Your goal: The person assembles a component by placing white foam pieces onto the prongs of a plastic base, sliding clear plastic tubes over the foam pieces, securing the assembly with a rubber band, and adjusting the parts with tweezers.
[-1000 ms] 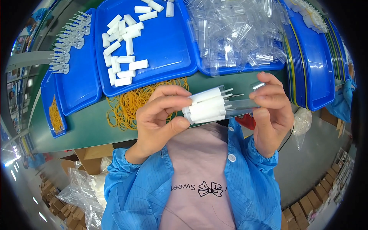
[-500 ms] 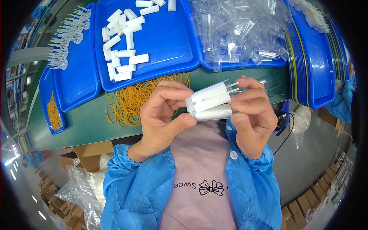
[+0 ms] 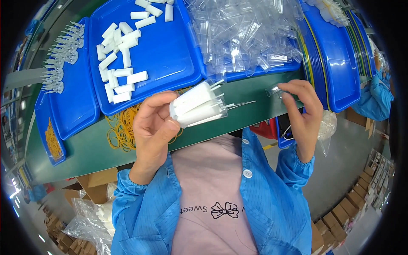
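Note:
My left hand (image 3: 149,134) grips a bundle of white cylinders (image 3: 197,104) in clear plastic, thumb below and fingers on top. Several thin rods stick out of the bundle's right end. A fine pointed needle-like rod (image 3: 242,103) shows just beyond it; I cannot tell whether it belongs to the bundle or lies on the table. To the right, my right hand (image 3: 304,106) pinches a small clear plastic piece (image 3: 273,90) between thumb and index finger over the green table. The piece's exact shape is hard to make out.
Blue trays hold loose white cylinders (image 3: 137,77), a heap of clear plastic sleeves (image 3: 246,36) and white pieces with thin stems (image 3: 63,57). Yellow rubber bands (image 3: 121,129) lie on the green table (image 3: 85,155). Stacked blue trays (image 3: 335,59) stand at right; a person's blue sleeve (image 3: 374,95) shows beyond.
My right hand has left the bundle, moved right and pinched a clear piece. The left hand has carried the bundle to the left. The whole view has shifted a little.

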Demonstrator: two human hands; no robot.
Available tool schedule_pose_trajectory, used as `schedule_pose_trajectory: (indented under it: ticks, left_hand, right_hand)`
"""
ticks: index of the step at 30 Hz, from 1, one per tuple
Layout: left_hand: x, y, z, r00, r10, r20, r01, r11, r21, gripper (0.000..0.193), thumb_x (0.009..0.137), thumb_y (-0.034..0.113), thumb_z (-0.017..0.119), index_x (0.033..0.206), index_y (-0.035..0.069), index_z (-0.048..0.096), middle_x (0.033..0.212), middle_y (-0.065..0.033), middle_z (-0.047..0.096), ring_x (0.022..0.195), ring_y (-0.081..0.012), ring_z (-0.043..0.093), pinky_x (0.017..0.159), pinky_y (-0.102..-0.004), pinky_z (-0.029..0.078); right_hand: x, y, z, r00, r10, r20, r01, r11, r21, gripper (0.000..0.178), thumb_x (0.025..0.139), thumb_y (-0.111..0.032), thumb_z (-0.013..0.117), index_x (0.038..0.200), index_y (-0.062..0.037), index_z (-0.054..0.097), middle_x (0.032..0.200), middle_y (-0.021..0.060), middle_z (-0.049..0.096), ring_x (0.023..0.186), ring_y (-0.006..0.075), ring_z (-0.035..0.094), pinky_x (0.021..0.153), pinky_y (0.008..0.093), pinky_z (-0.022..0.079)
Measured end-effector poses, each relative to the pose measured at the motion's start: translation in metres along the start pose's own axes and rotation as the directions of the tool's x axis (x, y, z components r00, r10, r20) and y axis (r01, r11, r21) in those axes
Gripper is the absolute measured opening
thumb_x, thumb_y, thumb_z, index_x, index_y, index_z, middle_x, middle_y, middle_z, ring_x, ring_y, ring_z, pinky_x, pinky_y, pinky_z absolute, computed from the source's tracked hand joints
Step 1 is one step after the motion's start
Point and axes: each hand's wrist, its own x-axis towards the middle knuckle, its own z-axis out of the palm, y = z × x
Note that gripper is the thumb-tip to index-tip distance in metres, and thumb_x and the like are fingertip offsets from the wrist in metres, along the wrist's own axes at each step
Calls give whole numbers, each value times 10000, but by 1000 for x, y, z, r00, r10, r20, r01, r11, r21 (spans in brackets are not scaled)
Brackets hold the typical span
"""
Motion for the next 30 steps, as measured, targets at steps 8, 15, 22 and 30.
schedule_pose_trajectory:
  ticks: [8, 15, 22, 30]
  left_hand:
    - [-2, -2, 3, 999, -29, 14, 29, 999, -32, 410, 780, 119, 675, 1135, -2, 508, 1083, -95, 560, 1029, -185, 550, 876, -302, 433]
    - [-3, -2, 3, 997, -7, 77, 10, 999, -43, 411, 780, 81, 677, 1137, -19, 501, 1087, -103, 556, 1033, -188, 553, 889, -303, 445]
    - [-4, -3, 10, 979, 13, 203, -7, 1000, -30, 422, 782, 31, 663, 1158, -42, 486, 1124, -123, 481, 1033, -190, 549, 909, -314, 453]
    - [-7, -4, 5, 957, 155, 247, -189, 975, 120, 448, 749, 74, 716, 1130, -50, 515, 1140, -129, 451, 1047, -203, 527, 926, -324, 447]
  right_hand:
    - [1, 20, 18, 982, -144, 126, 189, 830, -525, 263, 675, -60, 678, 934, -94, 655, 936, 48, 540, 837, 243, 488, 698, 362, 343]
    - [-8, 1, 17, 981, -28, -190, 53, 991, 126, 252, 743, -19, 653, 978, -26, 562, 954, 72, 547, 760, 121, 556, 658, 256, 460]
    - [-3, -38, 38, 986, 46, -158, 116, 488, 865, 490, 785, 5, 574, 1226, 15, 359, 1052, 195, 567, 909, 208, 594, 820, 311, 482]
    - [-6, -46, 45, 994, -35, -106, 110, 472, 875, 513, 781, 20, 567, 1240, 45, 339, 1074, 217, 565, 931, 223, 588, 843, 326, 471]
